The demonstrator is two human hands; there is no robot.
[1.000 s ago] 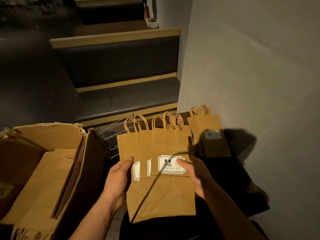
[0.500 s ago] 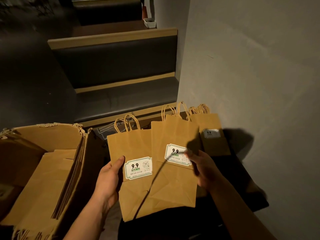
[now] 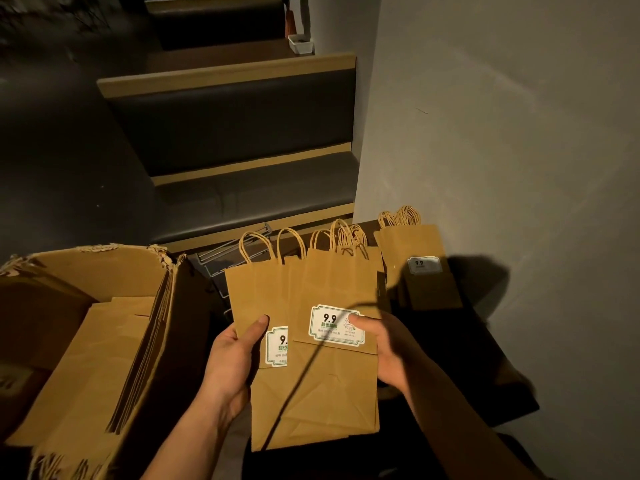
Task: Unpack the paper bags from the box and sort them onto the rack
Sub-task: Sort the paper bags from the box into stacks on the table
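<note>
Down on the left, the torn cardboard box point(image 3: 93, 341) holds a stack of flat kraft paper bags point(image 3: 104, 362) leaning against its right wall. The left hand point(image 3: 232, 365) grips one edge of a fanned bundle of labelled paper bags point(image 3: 322, 375), thumb on top; the right hand point(image 3: 388, 351) grips the other edge, thumb across the "9.9" sticker point(image 3: 332, 325). Another stack of bags point(image 3: 415, 265) stands by the wall point(image 3: 502, 133). The wire rack point(image 3: 232, 261) is mostly hidden behind the bundle, and dim light blurs the sticker's small print.
</note>
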